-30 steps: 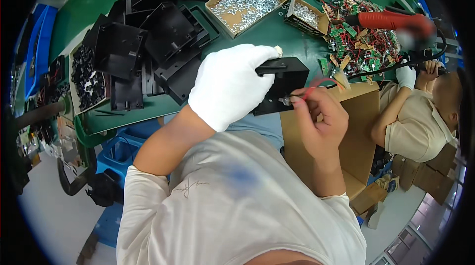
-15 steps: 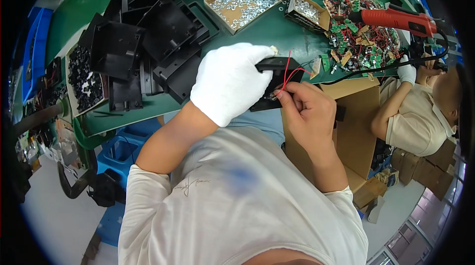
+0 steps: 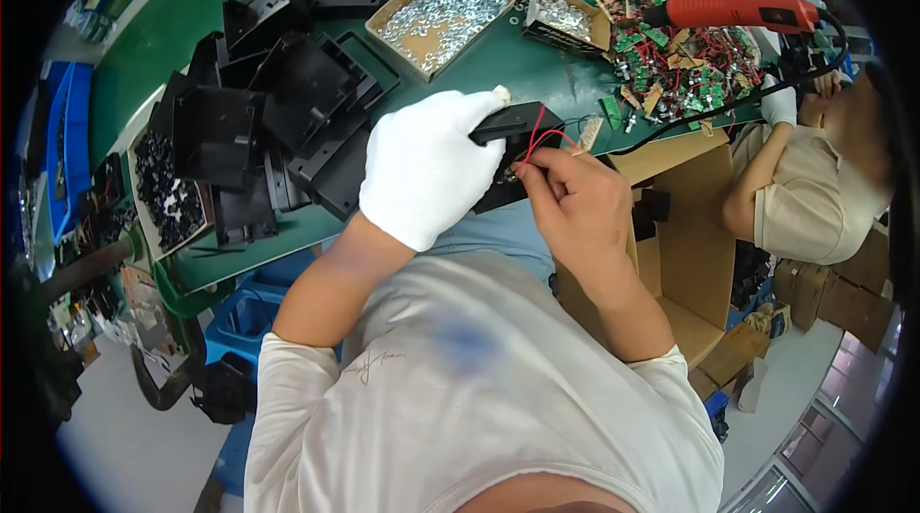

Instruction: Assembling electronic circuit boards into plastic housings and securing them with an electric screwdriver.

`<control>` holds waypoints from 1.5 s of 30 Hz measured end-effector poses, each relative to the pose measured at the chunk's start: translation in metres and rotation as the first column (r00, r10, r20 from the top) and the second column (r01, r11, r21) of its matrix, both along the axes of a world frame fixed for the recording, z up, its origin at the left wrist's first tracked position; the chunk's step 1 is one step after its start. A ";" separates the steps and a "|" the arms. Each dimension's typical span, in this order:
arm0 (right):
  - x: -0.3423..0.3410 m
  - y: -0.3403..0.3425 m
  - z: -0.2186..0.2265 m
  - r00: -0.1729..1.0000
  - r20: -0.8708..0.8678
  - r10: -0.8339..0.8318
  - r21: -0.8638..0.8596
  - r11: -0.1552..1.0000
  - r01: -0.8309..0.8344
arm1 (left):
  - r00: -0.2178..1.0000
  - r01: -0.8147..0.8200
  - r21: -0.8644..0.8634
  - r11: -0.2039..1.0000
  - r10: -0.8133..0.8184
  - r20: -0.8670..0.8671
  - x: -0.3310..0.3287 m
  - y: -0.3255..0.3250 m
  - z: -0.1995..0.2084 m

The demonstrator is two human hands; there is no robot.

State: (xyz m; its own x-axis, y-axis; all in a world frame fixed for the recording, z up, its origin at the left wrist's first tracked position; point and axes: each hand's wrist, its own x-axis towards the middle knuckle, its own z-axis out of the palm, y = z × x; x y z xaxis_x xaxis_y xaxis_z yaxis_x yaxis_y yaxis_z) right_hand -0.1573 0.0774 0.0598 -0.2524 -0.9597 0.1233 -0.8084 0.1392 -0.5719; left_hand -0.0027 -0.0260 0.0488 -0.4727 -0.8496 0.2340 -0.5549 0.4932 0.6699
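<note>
My left hand [image 3: 429,166], in a white glove, grips a black plastic housing [image 3: 522,120] at the table's near edge. Bare and pinched, my right hand [image 3: 582,206] works at the housing's open side, its fingertips on a small metal part [image 3: 513,172]. Red wires [image 3: 546,136] loop up from there toward a small circuit board [image 3: 590,136] just above my right fingers. What lies deeper inside the housing is hidden by my hands.
Black housings [image 3: 302,82] are heaped at left beside a box of small black parts [image 3: 168,178]. Washers fill a cardboard tray [image 3: 383,31]; a smaller box [image 3: 565,20] holds more. Wired circuit boards [image 3: 680,53] lie under a red power screwdriver [image 3: 738,11]. An open carton [image 3: 695,235] and a co-worker [image 3: 805,178] are at right.
The scene has shifted slightly left in view as my head turned. Both hands keep their hold; the red wires now bend lower over my right fingers.
</note>
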 end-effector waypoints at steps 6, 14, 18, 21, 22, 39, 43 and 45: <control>0.005 -0.001 -0.003 0.990 -0.143 0.007 0.001 1.000 -0.007 | 1.000 -0.006 0.019 1.000 0.007 -0.015 -0.002 0.002 0.000; 0.015 -0.008 -0.025 0.972 -0.229 -0.058 -0.108 0.994 0.034 | 0.999 -0.012 0.008 1.000 0.012 -0.041 -0.002 -0.003 -0.010; 0.011 -0.003 -0.030 0.972 -0.233 -0.009 -0.107 0.994 -0.016 | 0.998 -0.011 0.047 0.999 0.014 -0.061 0.000 -0.006 -0.013; 0.002 0.009 -0.030 0.914 0.371 -0.162 -0.160 0.959 0.235 | 0.958 -0.005 0.537 0.843 0.159 -0.241 0.005 -0.008 -0.005; 0.001 0.012 -0.030 0.810 0.554 -0.189 -0.143 0.938 0.316 | 0.934 0.023 0.673 0.739 0.225 -0.279 0.006 -0.009 -0.003; -0.017 0.026 -0.024 0.447 0.892 -0.068 0.169 0.967 -0.191 | 0.824 0.128 0.722 0.680 0.332 -0.459 -0.003 -0.003 0.000; -0.017 0.025 -0.024 0.384 0.919 -0.083 0.160 0.972 -0.173 | 0.796 0.129 0.703 0.699 0.350 -0.494 -0.003 -0.001 -0.003; -0.015 0.026 -0.033 0.434 0.901 -0.019 0.094 0.984 -0.150 | 0.799 0.122 0.711 0.692 0.356 -0.484 -0.002 -0.003 -0.005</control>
State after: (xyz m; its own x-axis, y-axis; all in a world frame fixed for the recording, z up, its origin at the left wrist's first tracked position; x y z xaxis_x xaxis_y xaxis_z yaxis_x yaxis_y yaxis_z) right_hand -0.1725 0.1039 0.0270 -0.0749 -0.9613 -0.2649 0.1359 0.2534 -0.9578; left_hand -0.0043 -0.0287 0.0441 -0.3440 -0.9033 -0.2563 0.0108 -0.2768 0.9609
